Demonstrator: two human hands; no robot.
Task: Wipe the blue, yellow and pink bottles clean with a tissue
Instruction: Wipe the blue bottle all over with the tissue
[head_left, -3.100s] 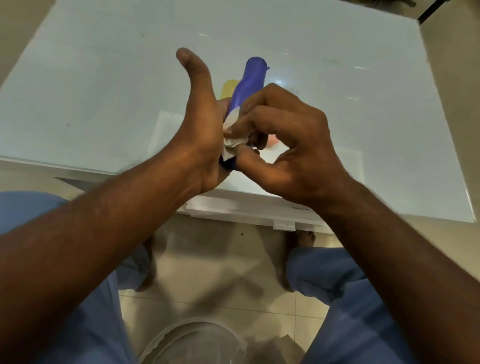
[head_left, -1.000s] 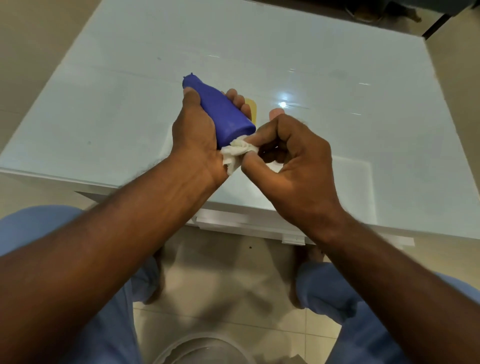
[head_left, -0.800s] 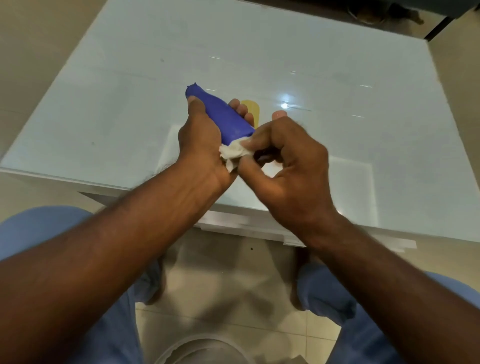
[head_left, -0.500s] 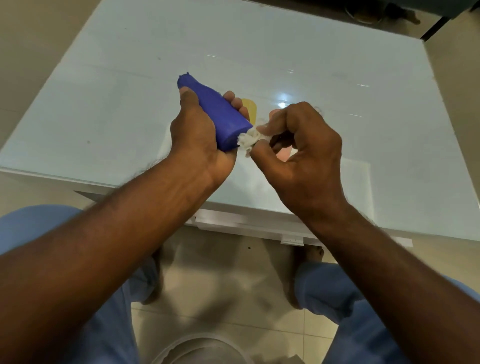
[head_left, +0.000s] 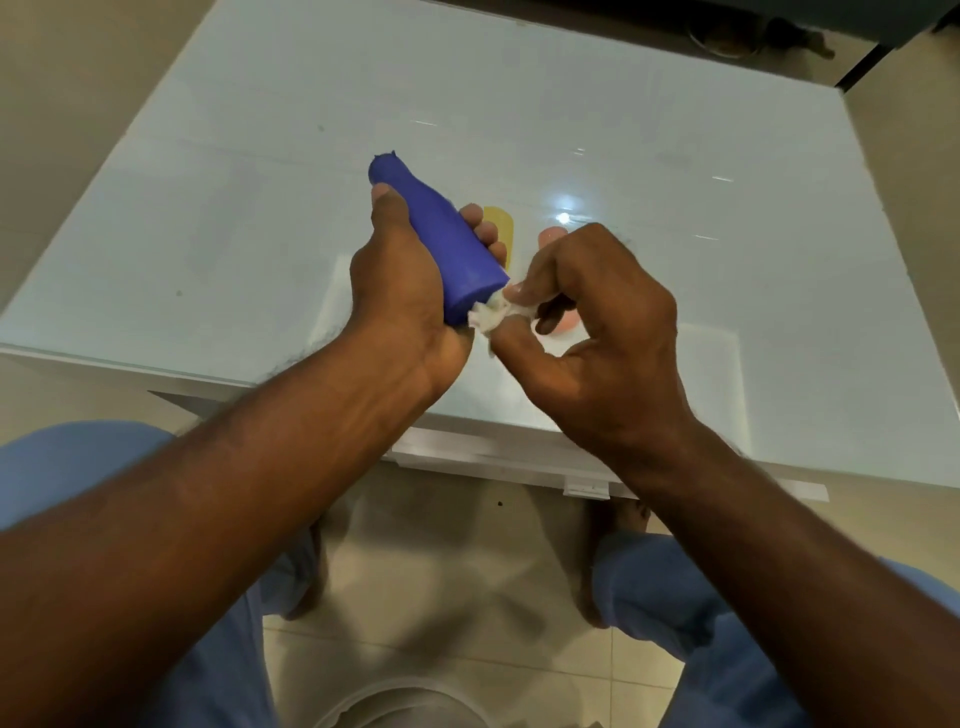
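Two hands (head_left: 410, 291), blue bottle (head_left: 447, 239), tissue (head_left: 491, 314)

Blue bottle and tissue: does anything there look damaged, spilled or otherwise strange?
Nothing stands out. The left hand holds the blue bottle tilted above the glass table, and the right hand pinches a crumpled tissue against its base. No spill shows. The yellow bottle and pink bottle are mostly hidden.

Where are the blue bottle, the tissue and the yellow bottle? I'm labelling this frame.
blue bottle (head_left: 453, 244): head view, mid-body, above the gripping left hand (head_left: 402, 291).
tissue (head_left: 491, 315): head view, crumpled wad pinched by the right hand (head_left: 592, 332).
yellow bottle (head_left: 500, 226): head view, visible sliver behind the fingers.
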